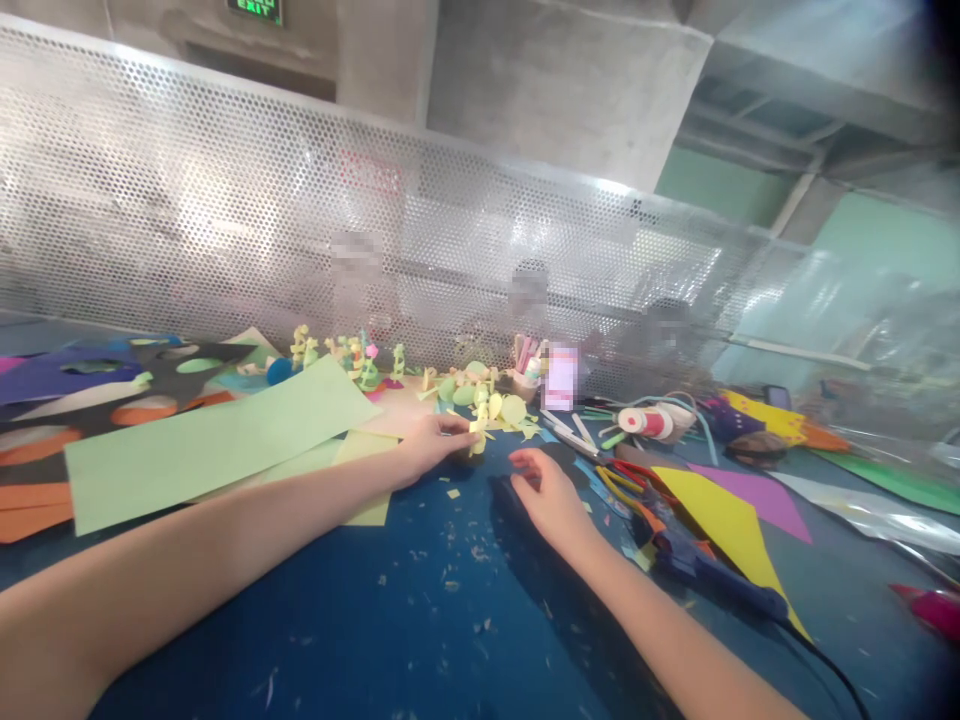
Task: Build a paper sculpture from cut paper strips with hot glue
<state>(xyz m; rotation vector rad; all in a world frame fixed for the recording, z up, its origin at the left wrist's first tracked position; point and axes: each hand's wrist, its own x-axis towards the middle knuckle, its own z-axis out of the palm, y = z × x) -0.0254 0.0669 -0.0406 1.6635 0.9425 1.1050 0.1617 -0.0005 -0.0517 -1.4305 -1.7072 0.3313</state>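
My left hand (435, 446) is closed, thumb and fingers pinching a small pale-yellow cut-out figure (478, 438) that looks like paper or foam. Just right of it, my right hand (551, 497) hovers over the blue table, fingers apart and slightly curled, with nothing in it. Behind the pinched figure lie several pale yellow-green round cut-outs (513, 409). A long light-green sheet (217, 440) lies beside my left forearm, partly over a pale-yellow sheet (367, 508). To the right of my right hand rests a dark-blue glue gun (701, 570) with a black cord.
Small finished-looking figures (369, 372) stand at the back left. A phone (561, 376) leans near a cup of sticks (525, 380). At right are scissors (592, 450), a red-and-white spool (646, 423) and a yellow sheet (709, 510). A perforated metal screen (262, 200) rises behind; scraps dot the table (360, 640).
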